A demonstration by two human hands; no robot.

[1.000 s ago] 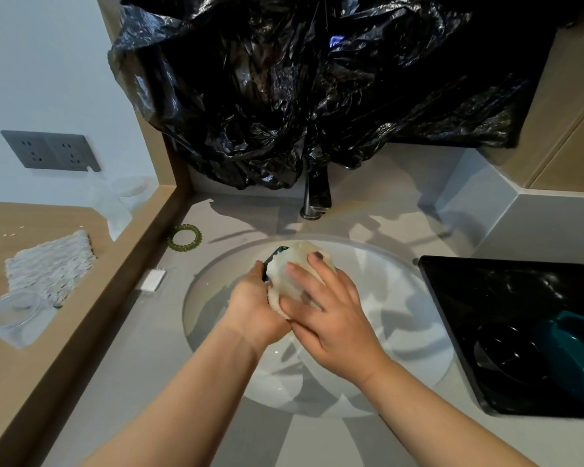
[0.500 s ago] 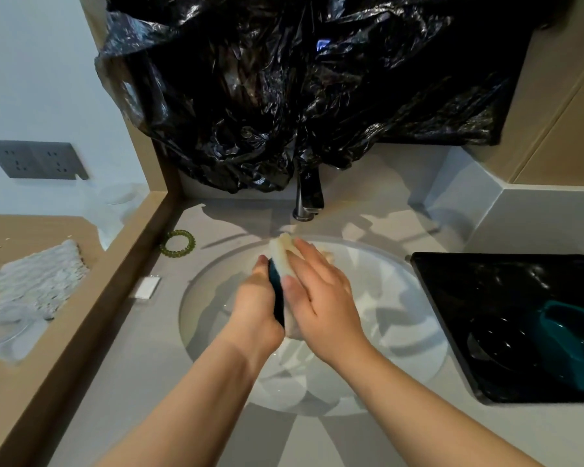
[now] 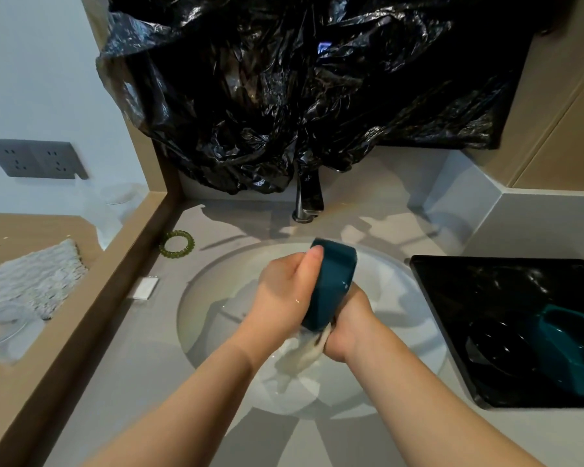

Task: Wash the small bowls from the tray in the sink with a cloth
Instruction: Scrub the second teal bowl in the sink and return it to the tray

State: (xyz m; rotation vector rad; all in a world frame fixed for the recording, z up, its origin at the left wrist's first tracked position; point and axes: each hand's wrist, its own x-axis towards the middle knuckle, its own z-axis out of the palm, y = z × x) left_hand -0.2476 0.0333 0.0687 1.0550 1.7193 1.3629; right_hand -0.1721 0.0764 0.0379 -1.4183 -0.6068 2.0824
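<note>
— Where is the small glossy teal bowl (image 3: 331,284)?

— Over the round white sink (image 3: 209,298), lifted clear of the basin and tipped up on its edge. The left grip (image 3: 284,294) is clenched on it from nine o'clock, with the thumb lying up along its side.

— And the right grip (image 3: 349,328)?

— At the bowl's five o'clock, pressed against it and grasping the pale wet cloth (image 3: 305,352). The cloth bunches between palm and bowl, and a tail of it hangs below. The fingers are hidden behind the bowl.

— What is around the sink?

— On the grey desk (image 3: 115,365), a square black tray (image 3: 452,298) sits at three o'clock, with a second teal bowl (image 3: 570,352) lying in it. The metal tap (image 3: 307,200) stands at twelve o'clock under a crumpled black plastic bag (image 3: 300,96). A green coiled hair tie (image 3: 177,243) lies at ten o'clock.
</note>
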